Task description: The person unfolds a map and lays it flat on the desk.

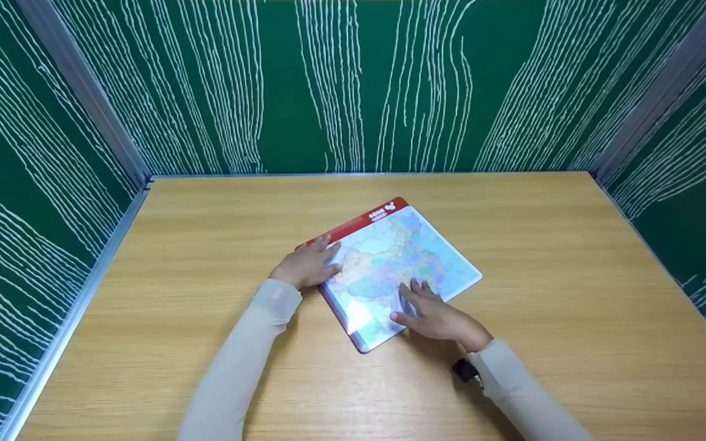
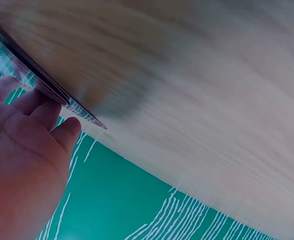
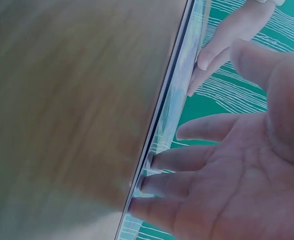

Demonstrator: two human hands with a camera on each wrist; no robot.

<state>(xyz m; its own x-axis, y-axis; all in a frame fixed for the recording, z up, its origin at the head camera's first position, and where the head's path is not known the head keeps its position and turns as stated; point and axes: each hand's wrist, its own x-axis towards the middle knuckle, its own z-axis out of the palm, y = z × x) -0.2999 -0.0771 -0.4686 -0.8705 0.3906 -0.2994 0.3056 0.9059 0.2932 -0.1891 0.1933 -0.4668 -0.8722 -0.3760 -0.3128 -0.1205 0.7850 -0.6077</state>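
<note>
A thin, glossy map board (image 1: 383, 263) with a red band along its top edge lies at a slant on the wooden table. My left hand (image 1: 309, 263) rests on its left corner with fingers spread over the red band and the map. Near the lower right edge, the fingertips of my right hand (image 1: 436, 314) touch the map's surface, fingers extended. In the left wrist view the board's edge (image 2: 52, 87) runs past the left fingers. The right wrist view shows the right fingertips against the board (image 3: 171, 100), with the left hand (image 3: 231, 40) beyond.
The wooden table (image 1: 573, 275) spreads out around the board. Green walls (image 1: 279, 92) with white wavy lines and grey corner posts (image 1: 665, 92) enclose its back and sides. A small black device (image 1: 465, 370) sits at the right wrist.
</note>
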